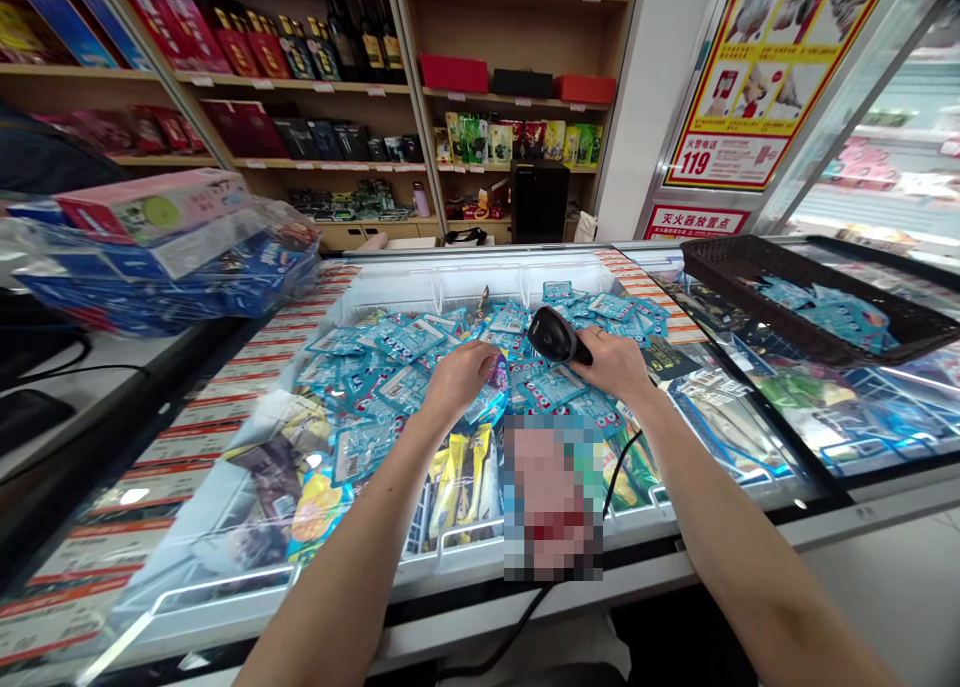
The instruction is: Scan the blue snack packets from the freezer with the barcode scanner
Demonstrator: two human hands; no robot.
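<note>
My right hand (pixel 615 362) is wrapped round the handle of a black barcode scanner (pixel 553 335), its head turned to the left. Just left of it, my left hand (pixel 463 375) is closed on a small blue packet (pixel 495 392) with a purple patch, partly covered by the fingers. Many light-blue packets (pixel 405 337) lie spread over the glass top (pixel 247 407) of a chest freezer, around and below both hands. From the scanner a black cable (pixel 621 467) runs down to the freezer's front edge.
At the right stands a dark brown basket (pixel 810 312) holding more blue packets. A plastic-wrapped stack of boxes (pixel 157 237) sits at the left. Yellow ice cream wrappers (pixel 469 472) show through the glass. Stocked shelves (pixel 315 87) line the back. A blurred patch (pixel 553 497) hides part of the front.
</note>
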